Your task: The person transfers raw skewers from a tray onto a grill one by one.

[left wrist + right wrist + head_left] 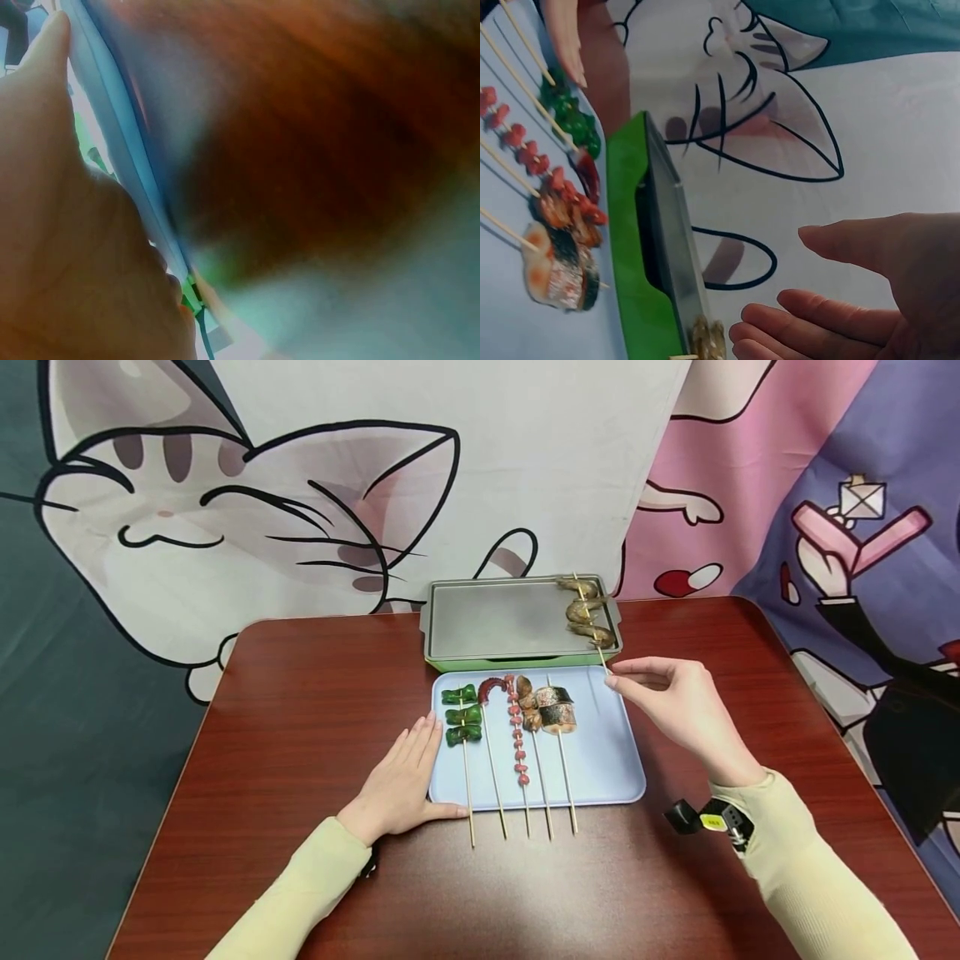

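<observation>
My left hand (pixel 397 777) lies with straight fingers along the left edge of the light blue tray (pixel 607 735), thumb by its front edge. Several skewers lie on the tray: green pepper pieces (pixel 463 716), a dark red tentacle (pixel 491 686), small pink pieces (pixel 517 731), brown chunks (pixel 529 706) and fish pieces (pixel 556 710). A shrimp skewer (pixel 585 612) rests on the right side of the grill plate (pixel 495 618). My right hand (pixel 686 710) is at its stick end; in the right wrist view, thumb and fingers (pixel 840 315) stand apart with nothing between them.
The grill's green base (pixel 634 255) stands directly behind the tray. Both are on a reddish-brown wooden table (pixel 315 693). A cartoon-printed cloth (pixel 562 468) hangs behind the table. Skewer sticks jut over the tray's front edge.
</observation>
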Demonstrator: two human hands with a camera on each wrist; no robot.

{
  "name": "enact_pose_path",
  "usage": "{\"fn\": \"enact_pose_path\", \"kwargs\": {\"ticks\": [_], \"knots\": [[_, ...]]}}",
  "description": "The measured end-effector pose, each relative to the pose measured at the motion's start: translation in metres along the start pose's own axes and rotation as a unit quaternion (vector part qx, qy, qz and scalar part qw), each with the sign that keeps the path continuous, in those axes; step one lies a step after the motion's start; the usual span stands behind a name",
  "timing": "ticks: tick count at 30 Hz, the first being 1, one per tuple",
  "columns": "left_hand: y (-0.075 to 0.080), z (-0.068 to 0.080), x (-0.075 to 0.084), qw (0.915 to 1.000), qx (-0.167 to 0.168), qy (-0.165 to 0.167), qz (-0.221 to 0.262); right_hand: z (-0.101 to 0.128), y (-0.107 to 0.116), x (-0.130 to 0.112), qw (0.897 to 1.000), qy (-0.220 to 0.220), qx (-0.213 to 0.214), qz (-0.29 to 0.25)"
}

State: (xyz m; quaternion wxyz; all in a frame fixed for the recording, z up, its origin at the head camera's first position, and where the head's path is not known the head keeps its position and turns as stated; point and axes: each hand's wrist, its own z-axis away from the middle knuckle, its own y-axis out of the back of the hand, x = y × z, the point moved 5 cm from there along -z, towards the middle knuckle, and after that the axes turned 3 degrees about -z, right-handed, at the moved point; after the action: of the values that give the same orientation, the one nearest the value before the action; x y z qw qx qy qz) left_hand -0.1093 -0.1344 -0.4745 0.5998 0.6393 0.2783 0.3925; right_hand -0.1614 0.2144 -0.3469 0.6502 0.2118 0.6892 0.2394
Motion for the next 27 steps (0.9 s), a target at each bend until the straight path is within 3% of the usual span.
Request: {"fn": "enact_pose_path", "kwargs": {"ticks": [14,27], "knots": [[0.000,0.000,0.000,1.0000,0.003,-0.001,0.005,0.023,-0.033,0.018,0.998,-0.003,-0.059,-0.012],[-0.009,0.000,-0.004,0.9998,0.015,-0.007,0.005,0.039,-0.068,0.043,0.995,-0.033,-0.096,-0.021]]}}
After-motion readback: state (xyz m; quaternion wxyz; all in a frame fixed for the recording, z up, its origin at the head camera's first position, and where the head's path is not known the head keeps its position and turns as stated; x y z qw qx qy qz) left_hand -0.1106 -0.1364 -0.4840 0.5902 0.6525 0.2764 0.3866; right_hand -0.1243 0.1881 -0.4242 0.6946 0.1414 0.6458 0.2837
